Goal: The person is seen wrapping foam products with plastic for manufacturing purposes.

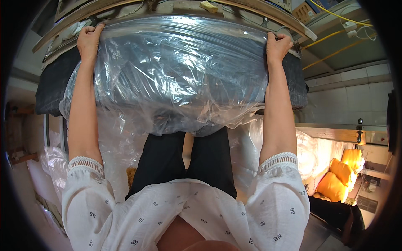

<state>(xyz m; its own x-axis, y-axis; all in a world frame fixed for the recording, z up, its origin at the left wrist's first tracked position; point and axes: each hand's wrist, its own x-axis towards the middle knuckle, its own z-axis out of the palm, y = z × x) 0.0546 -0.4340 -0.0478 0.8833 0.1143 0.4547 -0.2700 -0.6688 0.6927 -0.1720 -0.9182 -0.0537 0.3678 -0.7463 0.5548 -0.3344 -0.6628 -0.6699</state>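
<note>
A clear plastic bag (176, 79) over a dark cushion (52, 88) is gripped at its top corners by the left hand (89, 42) and right hand (278, 46), both closed tight.

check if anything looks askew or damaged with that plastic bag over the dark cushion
Nothing looks torn or spilled. The clear plastic bag is wrinkled and hangs loose in a bunch at its lower edge, past the dark cushion. The left hand and right hand grip its top corners at about the same height.

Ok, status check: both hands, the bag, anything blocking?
Left hand and right hand both gripping clear plastic bag. Bag stretched over dark cushion. Nothing blocking.
</note>
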